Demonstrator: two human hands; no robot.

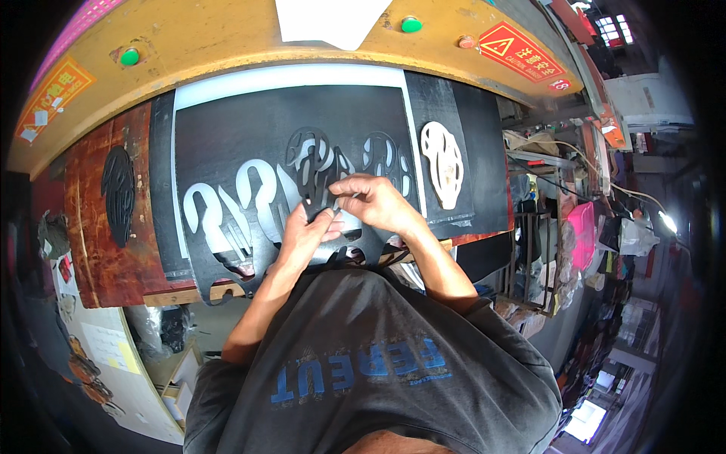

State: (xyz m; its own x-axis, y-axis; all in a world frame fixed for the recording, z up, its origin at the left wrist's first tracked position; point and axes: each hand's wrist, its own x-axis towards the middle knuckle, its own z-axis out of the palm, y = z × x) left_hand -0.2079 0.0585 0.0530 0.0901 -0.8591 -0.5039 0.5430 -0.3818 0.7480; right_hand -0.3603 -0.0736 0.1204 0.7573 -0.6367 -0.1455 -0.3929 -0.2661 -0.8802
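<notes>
A black sheet lies on a white board, with several sandal-upper-shaped openings cut through it. White shows through the openings at the left. Over the sheet's middle, both hands are together at a black cut-out piece with curved slots and strips. My left hand has its thumb and fingers pinched on the piece's near end. My right hand is curled just right of it, fingertips closed on the strips. The piece's outline blends with the dark sheet, and its lower end is partly hidden by the fingers.
A yellow machine beam with green buttons spans the far side. A white slotted cutting die rests at the right, a dark slotted die at the left on worn red-brown board. A cluttered rack stands right.
</notes>
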